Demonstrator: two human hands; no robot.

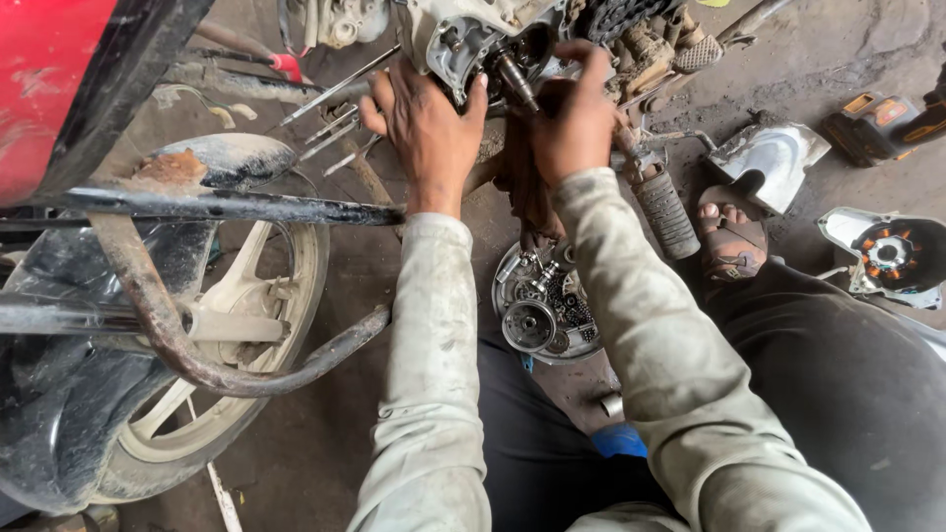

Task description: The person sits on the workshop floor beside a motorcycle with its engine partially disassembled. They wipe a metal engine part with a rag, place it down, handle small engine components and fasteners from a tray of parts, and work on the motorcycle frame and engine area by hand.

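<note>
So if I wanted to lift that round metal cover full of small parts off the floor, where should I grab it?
Probably by the rim of the round cover, both hands from its bare left side. It lies flat with its open side up, loose gears and bolts inside, so level lifting should keep them in. The right forearm overhangs its right edge.

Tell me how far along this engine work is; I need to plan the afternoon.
Done: engine case is open, two covers lie on the floor, small parts sit in a round cover. In hand: left hand braces the case, right hand works at the shaft. Left: everything removed is unfitted.

Greasy cast-metal engine case (463,44); rusted, rough steel bar (148,296); glossy red panel (44,79) upper left; grimy cloth sleeves (434,374).
</note>
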